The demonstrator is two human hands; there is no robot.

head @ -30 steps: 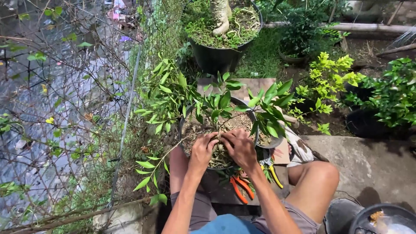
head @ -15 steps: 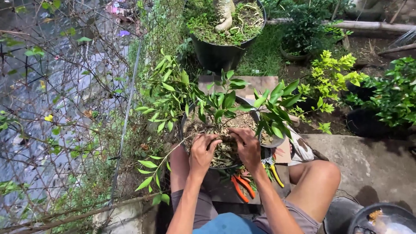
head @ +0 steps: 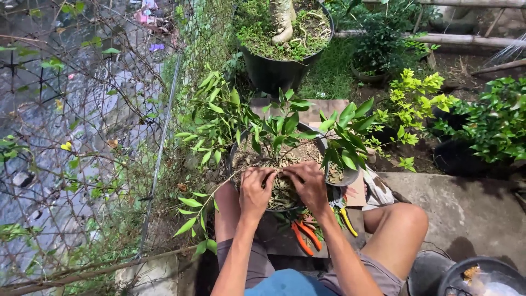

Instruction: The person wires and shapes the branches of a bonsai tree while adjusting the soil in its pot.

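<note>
A leafy green plant grows from a round dark pot that stands on a board between my bare knees. My left hand and my right hand rest side by side on the dry soil and roots at the pot's near edge, fingers curled down into them. I cannot tell what the fingers pinch. Orange-handled pliers lie on the board just below the pot, and yellow-handled shears lie to their right.
A large black pot with a thick pale trunk stands behind. Potted shrubs fill the right side. A wire fence runs down the left, water beyond it. A concrete slab and a dark bucket lie at right.
My two hands have drawn closer together on the soil at the pot's near edge. The view has tilted slightly; the pot and tools stay put.
</note>
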